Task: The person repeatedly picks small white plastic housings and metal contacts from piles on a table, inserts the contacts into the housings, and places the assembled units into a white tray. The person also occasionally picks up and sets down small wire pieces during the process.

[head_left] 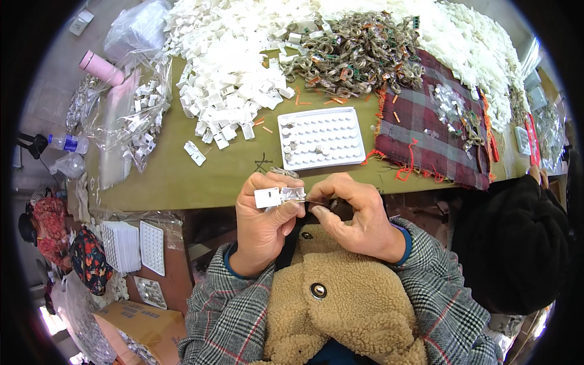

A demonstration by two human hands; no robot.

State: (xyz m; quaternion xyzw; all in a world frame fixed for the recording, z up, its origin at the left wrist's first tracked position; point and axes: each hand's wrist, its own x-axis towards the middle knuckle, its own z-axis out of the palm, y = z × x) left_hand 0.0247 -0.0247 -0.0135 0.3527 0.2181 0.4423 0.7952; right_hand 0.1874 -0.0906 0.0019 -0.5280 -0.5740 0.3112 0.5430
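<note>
My left hand [260,234] grips a small white plastic casing [266,198] with a clear section at its right end, held just off the near edge of the table. A thin wire [315,202] runs from that end to my right hand [360,220], whose thumb and forefinger pinch it. Behind my left fingers shows a small coil of clear cable [285,173]. Beyond my hands lies a white dimpled tray [356,159] with several round silver discs [289,146], resembling button cells, in it. One loose white casing [194,153] lies left of the tray.
White casings [219,91] are heaped at the back left, beside a tangle of coiled cables [359,55] and more white parts [468,42]. Right of the tray is a plaid cloth [395,137]. Plastic bags [131,115] lie left; a person in black [517,243] sits at right.
</note>
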